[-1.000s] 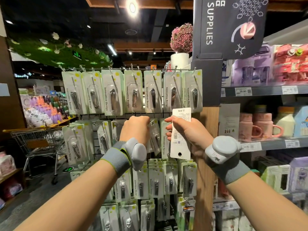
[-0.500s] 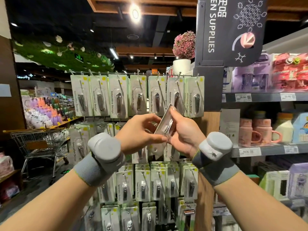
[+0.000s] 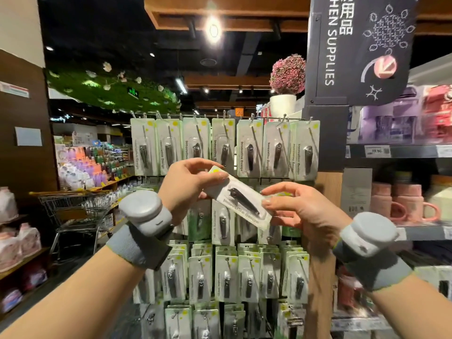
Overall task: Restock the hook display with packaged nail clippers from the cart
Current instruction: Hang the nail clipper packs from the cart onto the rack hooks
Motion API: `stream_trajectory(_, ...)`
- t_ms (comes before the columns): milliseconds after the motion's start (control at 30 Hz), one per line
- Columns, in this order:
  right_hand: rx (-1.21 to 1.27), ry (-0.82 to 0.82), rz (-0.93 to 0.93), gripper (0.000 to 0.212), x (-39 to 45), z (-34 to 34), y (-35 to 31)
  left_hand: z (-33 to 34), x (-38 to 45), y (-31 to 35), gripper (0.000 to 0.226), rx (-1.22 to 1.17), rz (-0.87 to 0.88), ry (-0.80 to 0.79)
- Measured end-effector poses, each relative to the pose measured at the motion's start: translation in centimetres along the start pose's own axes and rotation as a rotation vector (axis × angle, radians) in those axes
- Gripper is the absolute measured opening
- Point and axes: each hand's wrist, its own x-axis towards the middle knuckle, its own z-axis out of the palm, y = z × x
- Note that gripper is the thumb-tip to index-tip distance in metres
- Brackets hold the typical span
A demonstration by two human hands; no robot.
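Holding one pack [image 3: 238, 200] face-up and tilted between both hands, in front of the hook display [image 3: 225, 148].

Left hand [image 3: 188, 184] pinches the top end by the hang hole; right hand [image 3: 297, 211] pinches the lower end, fingers loosely curled. Risk: the grip covers the hole, so it may miss the hook or need a regrip, and a light two-point pinch could let the slick pack slip. Hooks just beyond the grip look full; pushing on may knock neighbours loose. Outward: cart [image 3: 75, 211] well left of the grip, mug shelves [image 3: 401, 206] right, sign [image 3: 357, 45] above. Shop aisle, ceiling lights.
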Motion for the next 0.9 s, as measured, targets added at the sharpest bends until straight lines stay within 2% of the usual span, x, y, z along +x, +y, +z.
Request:
stream_trajectory(100, -0.131, -0.097, -0.002, 0.021, -0.1, 0.5, 0.1, 0.1, 0.2, 0.0, 0.022, 0.062, 0.024, 0.058)
stream_trajectory(233, -0.195, -0.145, -0.045, 0.017, 0.5, 1.8, -0.1, 0.3, 0.2, 0.0, 0.022, 0.094, 0.044, 0.021)
stream_trajectory(333, -0.189, -0.125, -0.093, 0.009, 0.9, 3.0, 0.0, 0.3, 0.1, 0.0, 0.019, 0.121, 0.072, 0.017)
stream_trajectory(467, -0.094, -0.042, -0.126, 0.010, 1.4, 3.5, 0.2, -0.9, 0.1, 0.3, 0.001, -0.015, 0.010, -0.004)
stream_trajectory(533, -0.074, -0.025, -0.141, 0.009, 1.6, 3.7, 0.0, -1.5, 0.3, 0.4, 0.003, -0.011, 0.039, 0.023)
stream_trajectory(633, -0.066, -0.022, -0.175, 0.009, 2.1, 4.5, -0.3, -2.1, 0.7, 0.8, 0.016, 0.082, 0.114, 0.071)
stream_trajectory(767, -0.066, -0.011, -0.240, 0.008, 3.1, 5.7, -0.2, -3.4, 0.7, 0.9, 0.005, 0.192, 0.172, 0.077)
stream_trajectory(900, -0.165, 0.012, -0.316, 0.017, 4.4, 7.4, 0.5, -5.3, 0.6, -0.4, 0.012, 0.354, 0.198, 0.049)
